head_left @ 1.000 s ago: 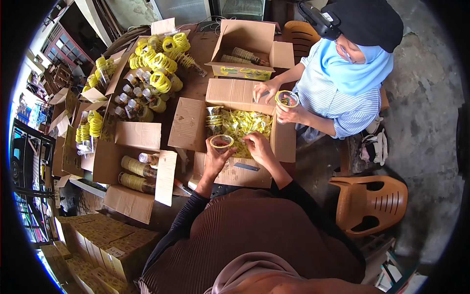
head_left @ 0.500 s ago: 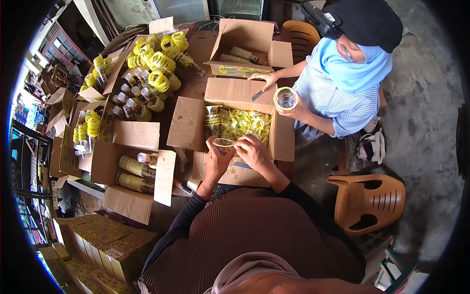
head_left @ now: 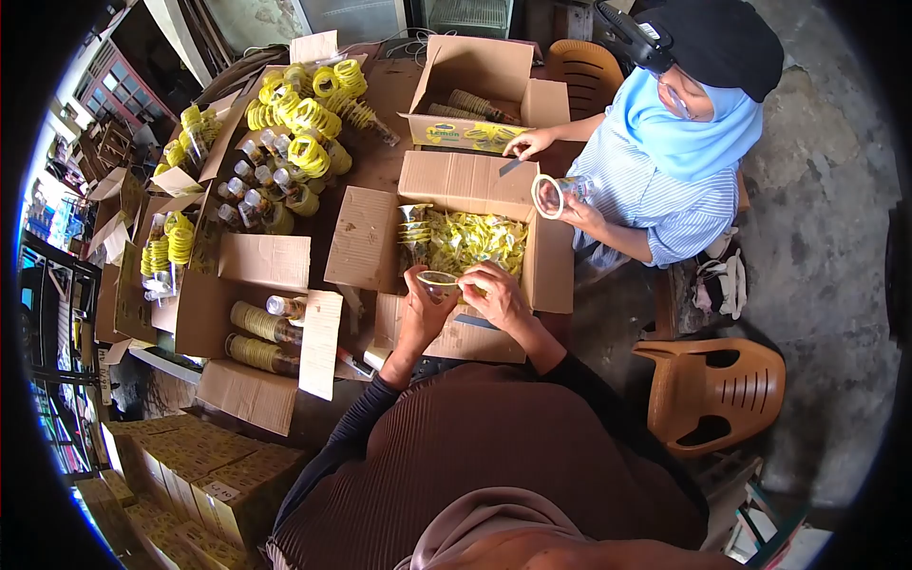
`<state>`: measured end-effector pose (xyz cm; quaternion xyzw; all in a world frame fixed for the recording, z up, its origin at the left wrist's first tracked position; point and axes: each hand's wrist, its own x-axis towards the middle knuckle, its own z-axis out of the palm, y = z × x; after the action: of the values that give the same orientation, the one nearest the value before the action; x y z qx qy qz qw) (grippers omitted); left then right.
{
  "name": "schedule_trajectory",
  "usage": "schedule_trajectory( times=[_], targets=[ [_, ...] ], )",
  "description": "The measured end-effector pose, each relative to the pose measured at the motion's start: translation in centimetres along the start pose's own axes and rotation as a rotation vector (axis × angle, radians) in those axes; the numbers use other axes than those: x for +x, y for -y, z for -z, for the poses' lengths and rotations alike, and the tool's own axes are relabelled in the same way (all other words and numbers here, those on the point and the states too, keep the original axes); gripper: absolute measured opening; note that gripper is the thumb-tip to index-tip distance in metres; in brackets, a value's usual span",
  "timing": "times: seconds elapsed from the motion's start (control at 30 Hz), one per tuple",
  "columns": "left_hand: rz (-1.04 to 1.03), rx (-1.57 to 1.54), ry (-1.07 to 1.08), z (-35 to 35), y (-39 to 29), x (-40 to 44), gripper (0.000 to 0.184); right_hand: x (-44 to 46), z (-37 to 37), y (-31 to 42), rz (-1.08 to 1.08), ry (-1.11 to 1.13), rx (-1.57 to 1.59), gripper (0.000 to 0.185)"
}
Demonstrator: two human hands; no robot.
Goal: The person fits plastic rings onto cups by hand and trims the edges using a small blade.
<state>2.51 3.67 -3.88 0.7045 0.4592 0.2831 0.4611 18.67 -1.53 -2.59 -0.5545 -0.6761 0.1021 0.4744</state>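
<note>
A clear plastic cup with a yellow rim is held over the near side of an open cardboard box. My left hand is closed around the cup's left side. At the right edge of the rim, my right hand pinches with thumb and fingertips; whatever small thing may lie between them is hidden. Beneath and beyond my hands, the box is filled with yellow packets. A stack of cups leans in its left corner.
At the right, a co-worker holds another clear cup and a dark flat strip. Yellow-rimmed cup stacks crowd the table's left. Further boxes stand at the back and lower left. A plastic chair is at right.
The cup in my hands has tipped slightly, showing more of its side. The co-worker's cup has turned sideways, and their other hand has lifted the dark strip off the box flap.
</note>
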Motion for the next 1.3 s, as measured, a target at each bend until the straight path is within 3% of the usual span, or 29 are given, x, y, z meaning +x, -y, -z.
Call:
schedule_trajectory(
  times=[0.27,0.37,0.43,0.63,0.7,0.83,1.07,1.17,1.23,1.3],
  targets=[
    [-0.212,-0.161,-0.124,-1.1,1.3,0.0,0.066,0.1,-0.8,-1.1,-0.110,-0.049,0.157,0.013],
    [-0.243,-0.211,-0.110,-1.3,1.2,-0.2,0.066,-0.6,-1.8,-2.7,-0.277,-0.115,0.217,0.010],
    [-0.233,-0.242,-0.084,-1.2,1.1,-0.2,0.066,-1.1,-2.3,-4.5,-0.551,-0.136,0.330,0.008],
    [-0.231,-0.421,-0.010,-0.9,1.6,0.1,0.067,-0.3,0.1,-3.5,-0.512,-0.127,0.363,0.011],
    [-0.204,-0.444,-0.010,-0.8,1.5,0.2,0.066,0.5,1.0,-0.9,-0.200,-0.099,0.257,0.015],
    [-0.237,-0.427,0.002,-0.8,1.4,0.3,0.066,0.5,0.9,0.5,-0.066,-0.062,0.170,0.017],
    [-0.237,-0.437,0.050,-0.8,1.4,0.0,0.065,0.3,1.1,0.4,-0.048,-0.025,0.087,0.013],
    [-0.209,-0.477,0.051,-0.7,0.9,-0.2,0.064,-0.2,0.0,-0.3,-0.121,-0.114,0.186,0.010],
    [-0.192,-0.488,0.049,-0.7,0.8,-0.2,0.064,-0.9,-1.3,-1.5,-0.395,-0.119,0.373,0.007],
    [-0.165,-0.477,0.049,-0.5,1.1,-0.1,0.064,-1.1,-2.1,-2.0,-0.450,-0.127,0.416,0.006]
  ],
)
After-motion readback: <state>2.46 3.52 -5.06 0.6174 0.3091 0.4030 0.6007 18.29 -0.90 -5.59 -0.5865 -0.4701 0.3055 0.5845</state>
